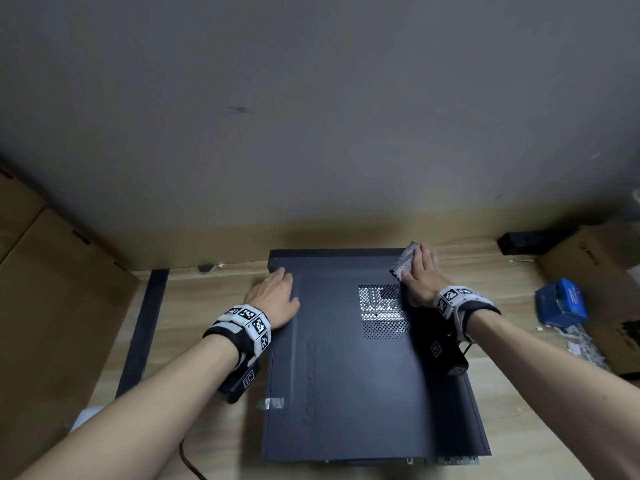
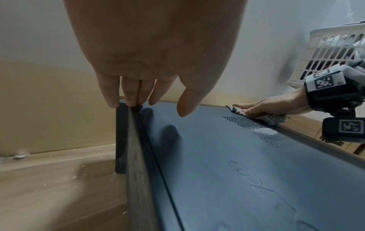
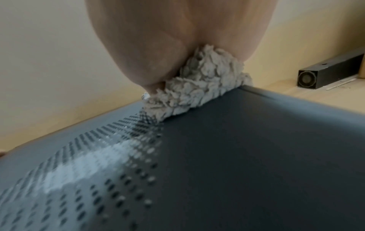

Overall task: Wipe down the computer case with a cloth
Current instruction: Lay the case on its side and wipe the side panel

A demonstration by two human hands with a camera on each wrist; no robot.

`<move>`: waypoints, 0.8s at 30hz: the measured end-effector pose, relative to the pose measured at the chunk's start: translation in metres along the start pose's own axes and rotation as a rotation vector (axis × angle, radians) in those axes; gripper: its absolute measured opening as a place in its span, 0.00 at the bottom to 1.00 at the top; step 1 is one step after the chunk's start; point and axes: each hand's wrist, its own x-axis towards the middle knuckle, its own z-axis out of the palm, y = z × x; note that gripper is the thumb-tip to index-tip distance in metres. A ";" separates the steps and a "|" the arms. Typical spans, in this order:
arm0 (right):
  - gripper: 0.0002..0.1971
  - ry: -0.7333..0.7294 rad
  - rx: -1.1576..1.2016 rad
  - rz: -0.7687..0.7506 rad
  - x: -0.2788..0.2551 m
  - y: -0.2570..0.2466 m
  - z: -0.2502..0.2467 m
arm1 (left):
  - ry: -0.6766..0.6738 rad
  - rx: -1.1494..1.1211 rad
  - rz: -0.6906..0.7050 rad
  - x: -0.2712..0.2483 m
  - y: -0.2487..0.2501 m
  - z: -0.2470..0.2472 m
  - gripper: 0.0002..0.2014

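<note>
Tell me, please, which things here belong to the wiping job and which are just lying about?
Job: computer case; cloth; right hand pressing the cloth on it; left hand resting on its edge.
Lying about: blue box; cardboard box; black speaker; white basket.

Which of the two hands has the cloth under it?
The right hand: it presses the grey cloth onto the far right corner of the computer case. The left hand has no cloth, only resting on the far left edge.
</note>
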 end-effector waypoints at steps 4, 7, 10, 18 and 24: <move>0.37 0.060 -0.113 0.020 -0.004 -0.004 0.001 | 0.029 -0.076 -0.005 -0.017 -0.008 0.009 0.29; 0.37 0.066 -0.131 -0.047 -0.022 -0.010 0.014 | 0.038 -0.167 -0.015 -0.038 -0.012 0.024 0.33; 0.37 0.052 -0.096 -0.121 -0.049 -0.011 0.034 | 0.046 -0.244 -0.037 -0.061 -0.011 0.043 0.34; 0.36 0.058 -0.009 -0.253 -0.147 -0.028 0.094 | 0.054 -0.418 -0.051 -0.109 -0.011 0.087 0.34; 0.35 0.100 0.057 -0.365 -0.193 -0.041 0.133 | 0.117 -0.496 -0.056 -0.139 -0.002 0.109 0.35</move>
